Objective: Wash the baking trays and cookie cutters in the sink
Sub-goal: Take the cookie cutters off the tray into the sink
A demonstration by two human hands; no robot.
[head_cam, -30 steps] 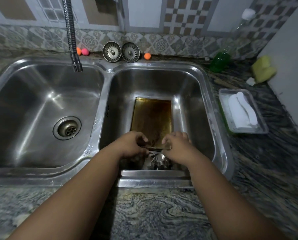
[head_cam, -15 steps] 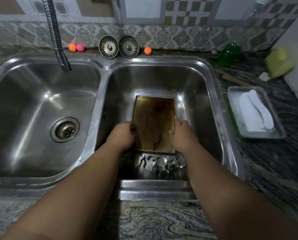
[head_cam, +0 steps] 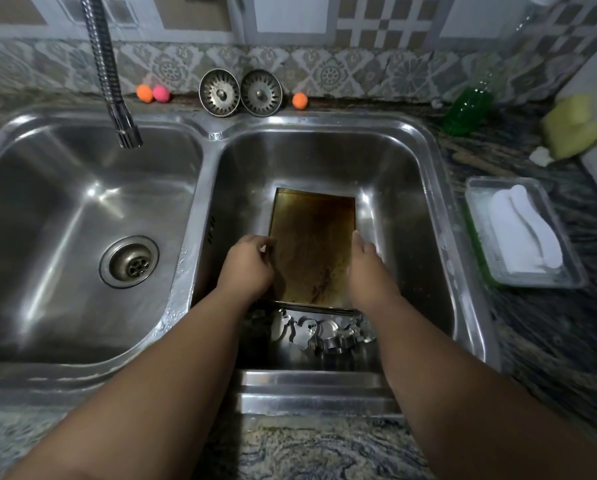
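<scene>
Though browned and streaked with baked-on grease across the whole inner face, reads as thin sheet metal: baking tray point(head_cam: 311, 244), rectangular, low-rimmed. Lies in right basin point(head_cam: 325, 161) of sink, long axis pointing away, near end directly behind cookie cutters point(head_cam: 325, 332) heaped against front wall. Near end lifted or resting: cannot tell. Shows a doubled line along near edge, possibly a second tray stacked beneath; not certain.

Left hand point(head_cam: 247, 268) at left long rim, fingers curled, pinching it about midway. Right hand point(head_cam: 366, 268) at right long rim opposite, thumb laid along the edge, other fingers hidden beyond it; judged clasped on the rim as well.

Handling, as judgement only:
- Tray: light, stiff, unlikely to flex. Probably slick from grease film on steel. Best taken by both long rims, thumbs inside, fingers under the lip. Thin rims, perhaps a little sharp. Likely to clang and scrape the basin if dropped.
- Cutters: small, light, thin-walled, keen-edged, apt to bend under a hard squeeze. Best pinched by the walls, one at a time.

Writing: none legible anywhere. Green bottle point(head_cam: 467, 105) at back of counter, no readable label. Small stamped mark on sink divider point(head_cam: 217, 136), too small to read.
</scene>
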